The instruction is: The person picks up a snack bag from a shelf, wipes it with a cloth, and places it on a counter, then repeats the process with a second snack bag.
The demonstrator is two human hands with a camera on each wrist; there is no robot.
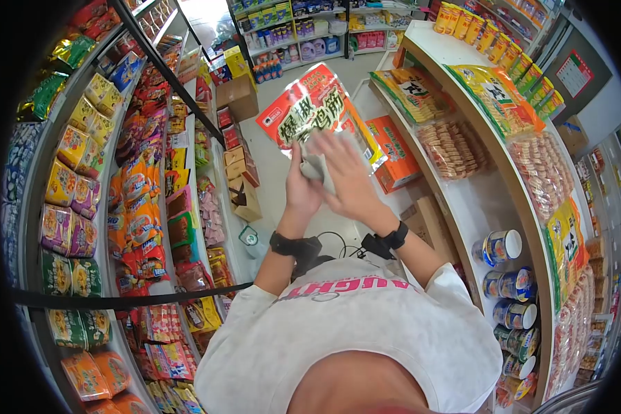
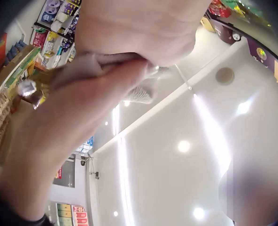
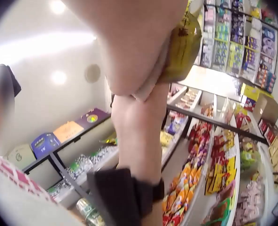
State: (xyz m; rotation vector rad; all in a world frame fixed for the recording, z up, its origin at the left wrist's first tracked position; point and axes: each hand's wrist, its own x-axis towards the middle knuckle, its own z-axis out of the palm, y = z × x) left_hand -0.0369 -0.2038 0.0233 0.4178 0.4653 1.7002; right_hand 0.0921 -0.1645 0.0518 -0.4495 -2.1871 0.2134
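Observation:
In the head view a red snack bag (image 1: pixel 307 103) with dark lettering and a shiny silver edge is held up in front of the body. My left hand (image 1: pixel 303 183) grips its near edge, with most of the fingers hidden behind bag and cloth. A pale grey cloth (image 1: pixel 316 169) is bunched between the palms. My right hand (image 1: pixel 345 165), slightly blurred, presses on cloth and bag with its fingers extended. Folds of cloth (image 2: pixel 142 93) also show beside the hands in the left wrist view. The right wrist view shows a yellowish transparent package part (image 3: pixel 183 52) beside my right hand (image 3: pixel 129 42).
Packed snack shelves (image 1: pixel 141 186) line the left side. On the right a white shelf unit (image 1: pixel 455 200) bears bagged goods and tins (image 1: pixel 500 247). An orange-red box (image 1: pixel 393 155) stands low beside it, and cardboard boxes (image 1: pixel 238 96) stand beside the left aisle.

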